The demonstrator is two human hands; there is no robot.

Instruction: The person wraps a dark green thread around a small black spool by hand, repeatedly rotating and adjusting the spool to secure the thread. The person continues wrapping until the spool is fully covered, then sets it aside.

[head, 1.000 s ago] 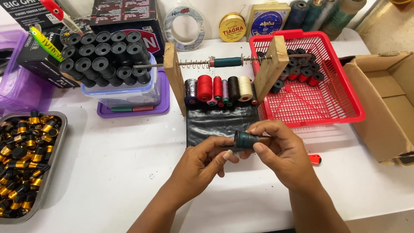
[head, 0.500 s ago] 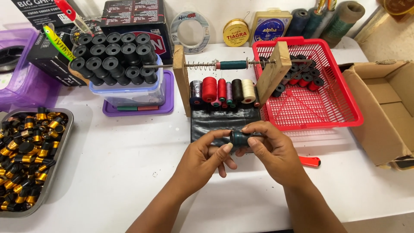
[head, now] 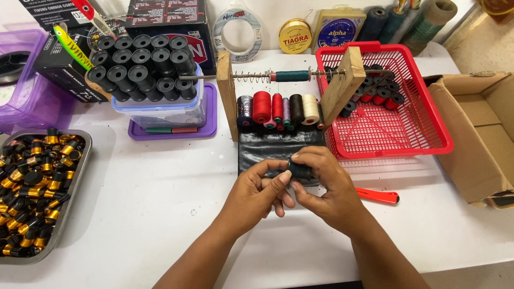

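Both my hands meet over the middle of the white table [head: 150,214], closed around a small dark spool [head: 300,170]. My left hand [head: 257,194] pinches its left end with thumb and fingers. My right hand [head: 326,184] wraps over its right side and hides most of it. Just behind my hands lies a dark cloth pad [head: 267,150] at the foot of a wooden winding jig [head: 227,93], which carries a metal rod, a spring and a teal wound spool [head: 292,76]. A row of thread spools [head: 278,107] in red, black, cream and other colours stands under the rod.
A red plastic basket [head: 417,142] with several dark spools sits at right, a cardboard box [head: 476,144] beyond it. A clear tub [head: 160,109] of black spools stands on a purple lid. A metal tray [head: 75,187] of black-and-gold parts is far left. A red tool [head: 377,196] lies near my right wrist.
My hands have closed more tightly over the spool, so less of it shows. They stay at the same place in front of the jig.
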